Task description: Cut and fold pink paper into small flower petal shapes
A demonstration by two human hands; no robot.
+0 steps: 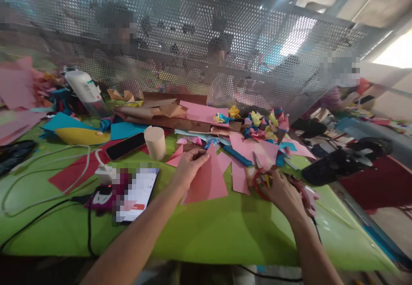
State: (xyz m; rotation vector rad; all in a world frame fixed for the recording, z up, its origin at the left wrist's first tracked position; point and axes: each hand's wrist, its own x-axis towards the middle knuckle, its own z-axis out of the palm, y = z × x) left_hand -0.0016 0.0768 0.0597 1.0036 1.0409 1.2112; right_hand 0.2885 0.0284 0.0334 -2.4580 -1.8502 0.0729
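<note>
My left hand (190,167) pinches the upper edge of a pink paper sheet (209,184), which stands tilted over the green table. Over to the right, my right hand (280,189) is closed around the red-handled scissors (256,160), whose blades point away from me. Between the two hands lies a narrower strip of pink paper (240,175). A pink tool with a black cord (305,195), partly hidden by my right wrist, rests just beyond it. Several pink cut pieces and a rolled blue paper (237,155) lie behind the hands.
On the left of the green table (225,233) are a lit phone (141,195), a dark phone (126,146), a beige cup (155,143) and a power strip with cables (101,199). A black bottle (331,167) lies at right. Behind stands a perforated metal screen (180,62); people are beyond.
</note>
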